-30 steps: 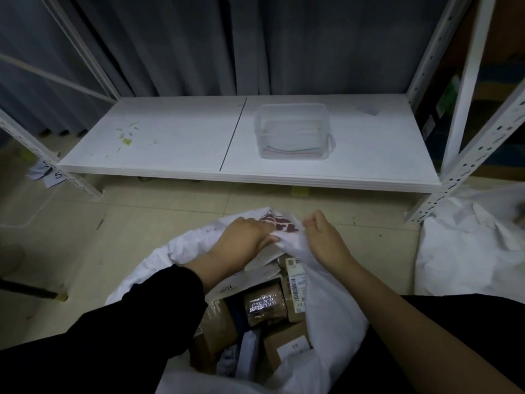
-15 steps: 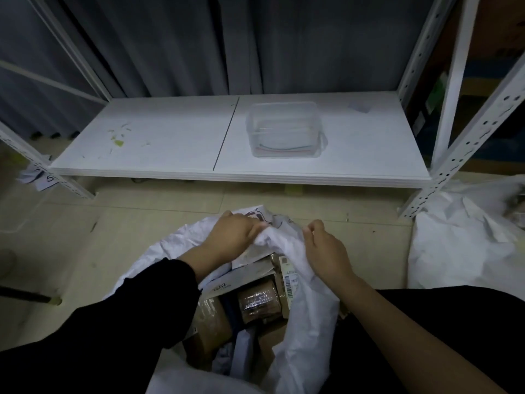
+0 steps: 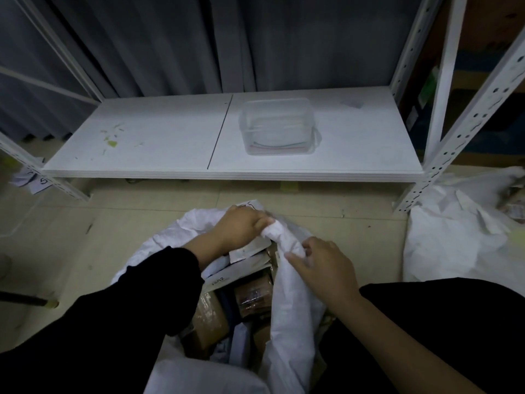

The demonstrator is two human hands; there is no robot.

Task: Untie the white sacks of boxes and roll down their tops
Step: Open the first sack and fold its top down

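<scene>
On the tiled floor (image 3: 119, 231) just in front of the low white shelf (image 3: 159, 143), we crouch over an open white sack (image 3: 292, 314) of cardboard boxes (image 3: 210, 317), bare tiles lying between its far rim and the shelf's front edge. Our left hand (image 3: 241, 226) clutches the sack's bunched, twisted top; our right hand (image 3: 324, 265) pinches the same fabric lower down. A second white sack (image 3: 454, 240) slumps by the shelf's right front post.
</scene>
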